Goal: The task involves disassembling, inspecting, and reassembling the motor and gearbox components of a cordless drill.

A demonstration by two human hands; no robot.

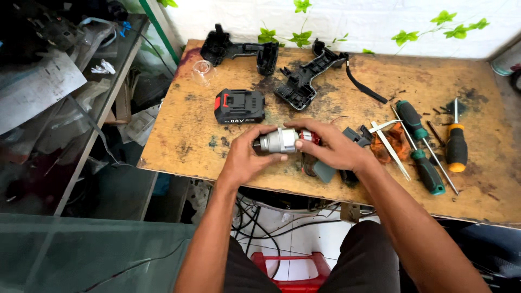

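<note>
From the head camera, the left hand (247, 154) and the right hand (331, 146) were both wrapped around a drill motor part (285, 140). It was held just above the front edge of the wooden table (179, 135). The left fingers were curled round the silver end, and the right fingers were closed over the red end. Neither hand was open.

The part was probably heavy for how little it was, because it looked like solid metal. It seemed hard and stiff, not bendy. The shiny silver end might be slippery, so the round middle was likely the best place to hold it, one hand at each end.

It looked like a short, fat tube, silver at the left and red with dark bits at the right.

Near it lay a black and red battery (239, 106), two black shell halves (239, 51) (304, 81), two green screwdrivers (420, 146) and an orange screwdriver (456, 144).
</note>
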